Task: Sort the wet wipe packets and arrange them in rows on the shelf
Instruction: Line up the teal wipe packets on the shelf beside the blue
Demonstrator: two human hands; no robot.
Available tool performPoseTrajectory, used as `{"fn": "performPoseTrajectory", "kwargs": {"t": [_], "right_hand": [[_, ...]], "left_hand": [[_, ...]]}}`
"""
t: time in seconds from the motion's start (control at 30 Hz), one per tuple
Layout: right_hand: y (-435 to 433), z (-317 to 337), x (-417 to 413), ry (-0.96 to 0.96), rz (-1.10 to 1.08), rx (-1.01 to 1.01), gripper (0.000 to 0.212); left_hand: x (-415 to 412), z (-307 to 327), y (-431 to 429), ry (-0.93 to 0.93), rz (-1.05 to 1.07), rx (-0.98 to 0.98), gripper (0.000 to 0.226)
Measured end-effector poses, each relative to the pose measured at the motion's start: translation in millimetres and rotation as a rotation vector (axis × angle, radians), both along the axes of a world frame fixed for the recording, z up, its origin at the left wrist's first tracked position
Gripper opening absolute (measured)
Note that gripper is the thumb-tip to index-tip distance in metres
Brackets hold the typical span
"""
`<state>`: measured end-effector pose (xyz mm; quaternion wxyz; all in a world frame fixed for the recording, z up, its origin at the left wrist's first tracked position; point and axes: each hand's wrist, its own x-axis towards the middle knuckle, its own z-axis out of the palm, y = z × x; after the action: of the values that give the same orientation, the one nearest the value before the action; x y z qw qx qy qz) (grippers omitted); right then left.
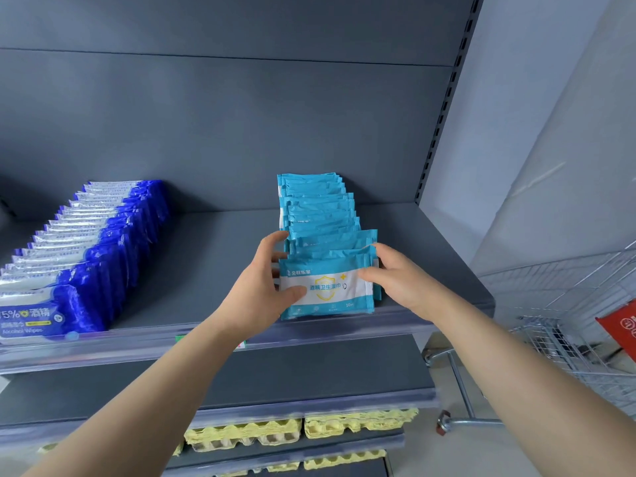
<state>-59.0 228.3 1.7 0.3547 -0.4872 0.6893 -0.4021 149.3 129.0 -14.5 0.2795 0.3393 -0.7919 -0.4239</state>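
Front teal packet (326, 287) is being pinched at both ends, left hand (261, 287) & right hand (402, 280), prob to square teal row (318, 208) w/ shelf (220, 270) edge; blue row (86, 242) kept separate

A wide bare strip of shelf (213, 270) is lying open between the dark blue row (86, 242) and the light blue row (320, 215). Right of the light blue row, a narrower bare strip is running to the slotted upright (444, 108). A wire cart (568, 325) is crowding the right side.
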Motion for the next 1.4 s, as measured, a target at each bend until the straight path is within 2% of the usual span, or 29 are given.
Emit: {"fn": "performPoseTrajectory", "kwargs": {"t": [0.1, 0.2, 0.23, 0.33, 0.37, 0.43, 0.5, 0.63, 0.7, 0.8, 0.83, 0.87, 0.97, 1.03, 1.13, 1.23, 1.33, 1.4], "right_hand": [[3, -7, 1, -0.056, 0.049, -0.025, 0.033], [4, -7, -2, 0.004, 0.040, -0.021, 0.033], [3, -5, -3, 0.033, 0.015, -0.022, 0.039], [0, -1, -4, 0.108, -0.049, 0.024, 0.083], [-1, -1, -5, 0.101, -0.042, 0.042, 0.089], [-2, -3, -5, 0.014, 0.016, 0.045, 0.081], [-1, -5, -2, 0.010, 0.052, 0.053, 0.071], [0, -5, 5, 0.023, 0.085, 0.042, 0.059], [-1, -2, 4, 0.054, 0.021, 0.016, 0.066], [0, 2, -2, 0.106, -0.091, -0.027, 0.094], [1, 2, -3, 0.125, -0.101, -0.030, 0.095], [1, 2, -3, 0.142, -0.099, -0.035, 0.089], [-2, -1, -1, 0.118, -0.079, -0.061, 0.048], [-5, -2, -2, 0.073, -0.055, -0.066, 0.038], [-9, -4, -7, -0.028, -0.003, -0.068, 0.041], [-12, -5, -10, -0.087, 0.048, -0.058, 0.045], [-12, -5, -13, -0.031, 0.006, -0.047, 0.052], [-10, -4, -14, 0.086, -0.059, -0.025, 0.068]], "left_hand": [[0, -1, 1, -0.141, -0.053, -0.152, 0.066], [1, 2, -2, -0.257, -0.078, -0.219, 0.060], [1, 2, -3, -0.277, -0.070, -0.234, 0.060], [1, 5, -1, -0.288, -0.056, -0.207, 0.059], [0, 5, 1, -0.282, -0.055, -0.165, 0.058], [-3, 2, 3, -0.268, -0.041, -0.070, 0.056], [-6, 0, 3, -0.224, -0.028, -0.013, 0.059], [-6, 4, -3, -0.145, -0.039, 0.103, 0.085], [-5, 6, -3, -0.160, -0.038, 0.090, 0.095], [-4, 7, -1, -0.213, 0.007, -0.046, 0.093], [-3, 7, 0, -0.215, 0.028, -0.067, 0.091], [-3, 7, 1, -0.212, 0.049, -0.075, 0.090], [-4, 8, 2, -0.193, 0.099, -0.068, 0.087], [-5, 10, -1, -0.174, 0.094, -0.006, 0.086], [-7, 13, -8, -0.151, 0.051, 0.113, 0.092], [-10, 12, -12, -0.127, 0.020, 0.184, 0.089], [-11, 16, -10, -0.139, 0.009, 0.156, 0.088], [-10, 19, -7, -0.136, 0.002, 0.107, 0.099]]}}
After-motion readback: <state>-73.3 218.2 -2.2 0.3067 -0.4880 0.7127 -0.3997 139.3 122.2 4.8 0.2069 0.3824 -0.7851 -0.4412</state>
